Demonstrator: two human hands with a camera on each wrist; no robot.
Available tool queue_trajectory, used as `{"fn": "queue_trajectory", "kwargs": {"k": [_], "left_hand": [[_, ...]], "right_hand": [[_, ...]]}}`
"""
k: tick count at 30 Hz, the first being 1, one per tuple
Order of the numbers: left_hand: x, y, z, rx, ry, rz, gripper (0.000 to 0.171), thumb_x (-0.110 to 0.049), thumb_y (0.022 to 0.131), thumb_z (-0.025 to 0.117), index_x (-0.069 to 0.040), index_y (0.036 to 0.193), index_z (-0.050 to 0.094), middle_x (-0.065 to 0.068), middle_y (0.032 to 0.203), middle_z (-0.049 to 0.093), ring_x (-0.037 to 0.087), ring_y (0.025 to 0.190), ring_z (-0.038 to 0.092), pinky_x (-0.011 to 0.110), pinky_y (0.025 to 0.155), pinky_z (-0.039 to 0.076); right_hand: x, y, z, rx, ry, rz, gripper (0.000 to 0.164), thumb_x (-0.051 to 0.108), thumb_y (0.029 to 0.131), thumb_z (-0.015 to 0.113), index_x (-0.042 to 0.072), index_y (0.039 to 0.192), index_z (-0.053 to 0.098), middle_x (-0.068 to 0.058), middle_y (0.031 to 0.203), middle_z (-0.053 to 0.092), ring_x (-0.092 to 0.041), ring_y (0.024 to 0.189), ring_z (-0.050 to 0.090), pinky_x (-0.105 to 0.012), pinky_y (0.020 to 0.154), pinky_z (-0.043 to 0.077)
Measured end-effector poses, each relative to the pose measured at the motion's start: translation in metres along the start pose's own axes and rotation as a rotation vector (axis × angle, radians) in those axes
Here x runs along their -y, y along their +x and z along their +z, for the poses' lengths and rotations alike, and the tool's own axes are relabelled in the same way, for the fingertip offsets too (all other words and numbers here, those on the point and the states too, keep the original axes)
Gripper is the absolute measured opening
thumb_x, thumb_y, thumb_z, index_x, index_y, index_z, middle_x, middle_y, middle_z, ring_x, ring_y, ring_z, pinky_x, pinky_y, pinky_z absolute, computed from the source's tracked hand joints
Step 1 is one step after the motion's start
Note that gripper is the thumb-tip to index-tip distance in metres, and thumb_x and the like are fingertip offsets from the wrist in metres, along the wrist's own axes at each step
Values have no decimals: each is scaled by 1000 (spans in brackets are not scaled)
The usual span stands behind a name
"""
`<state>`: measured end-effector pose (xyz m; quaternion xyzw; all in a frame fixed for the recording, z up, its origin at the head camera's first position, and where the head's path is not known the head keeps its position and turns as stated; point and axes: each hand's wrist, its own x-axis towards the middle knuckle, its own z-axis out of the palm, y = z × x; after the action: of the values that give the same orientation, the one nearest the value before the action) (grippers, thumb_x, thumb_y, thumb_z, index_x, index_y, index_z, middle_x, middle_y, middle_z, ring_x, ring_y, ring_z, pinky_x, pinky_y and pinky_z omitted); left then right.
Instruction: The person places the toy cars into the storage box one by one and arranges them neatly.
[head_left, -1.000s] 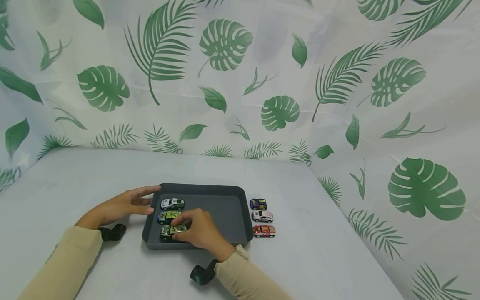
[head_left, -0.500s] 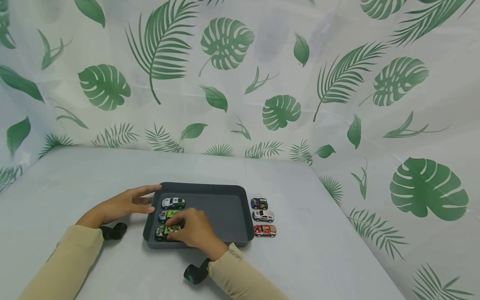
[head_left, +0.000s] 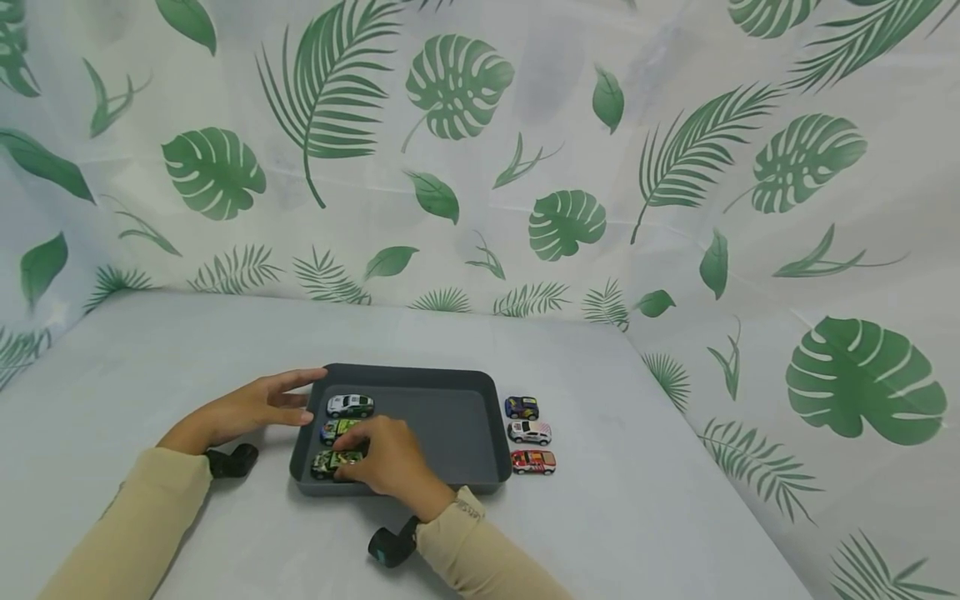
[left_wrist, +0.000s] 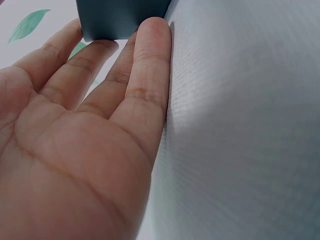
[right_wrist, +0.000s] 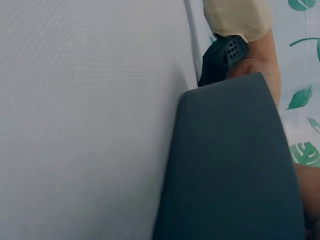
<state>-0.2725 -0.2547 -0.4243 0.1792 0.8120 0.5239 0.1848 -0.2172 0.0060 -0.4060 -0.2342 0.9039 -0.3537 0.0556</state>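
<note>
In the head view, a dark grey rectangular tray (head_left: pixel 442 425) lies on the table. My left hand (head_left: pixel 251 408) rests its straight fingers against the tray's left wall; the left wrist view shows its palm and several fingers at the tray's outer side (left_wrist: pixel 120 20). Over the tray's front left corner, my right hand (head_left: pixel 393 458) pinches a green camouflage toy car (head_left: pixel 326 464). Behind that car stand a blue and yellow-green toy car (head_left: pixel 330 432), partly covered by the right fingers, and a white and black toy car (head_left: pixel 350 406). The right wrist view shows mostly the tray's outer wall (right_wrist: pixel 225 165).
To the right of the tray, a blue toy car (head_left: pixel 522 407), a white toy car (head_left: pixel 529 432) and a red toy car (head_left: pixel 533 462) form a column. A leaf-printed cloth (head_left: pixel 465 183) rises behind the white table (head_left: pixel 615 500).
My right hand has shifted a little left, bringing the green camouflage car nearer the tray's left wall and into line with the other two. The left hand stays at the tray.
</note>
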Motion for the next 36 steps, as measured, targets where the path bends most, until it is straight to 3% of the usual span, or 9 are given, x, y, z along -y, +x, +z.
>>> {"fn": "queue_trajectory", "kwargs": {"k": [8,18,26,32,36], "left_hand": [[-2,1,1,-4,4,-11,88,-23,102,78,1,169,28,32,175,17,61,153,30,75,116,36],[-3,0,2,-2,-4,-17,88,-24,102,78,1,169,27,32,175,16,61,153,30,75,117,35],[-4,-1,3,-8,-16,-26,88,-25,101,79,0,169,29,32,175,17,61,154,29,74,118,33],[-4,0,3,-11,-16,-18,88,-24,101,80,0,169,30,31,175,17,61,154,29,73,118,35],[-2,-1,2,-11,-15,-18,89,-24,101,80,0,169,29,32,175,17,61,154,29,72,118,37]], "right_hand": [[-7,1,-15,69,163,-7,26,3,86,91,8,110,85,-2,105,81,-1,74,62,-20,62,51],[-25,1,-42,239,308,-84,32,1,93,83,0,125,78,-13,116,79,-10,99,73,-23,87,58],[-36,-2,-61,348,390,-140,37,-1,96,79,-4,132,73,-19,124,77,-3,98,70,-25,90,57],[-46,-5,-76,358,369,-198,38,2,99,76,-7,135,71,-22,128,74,-3,101,70,-28,95,57],[-52,-9,-87,339,386,-199,37,3,100,74,-8,135,70,-24,130,74,-21,112,74,-30,96,58]]}}
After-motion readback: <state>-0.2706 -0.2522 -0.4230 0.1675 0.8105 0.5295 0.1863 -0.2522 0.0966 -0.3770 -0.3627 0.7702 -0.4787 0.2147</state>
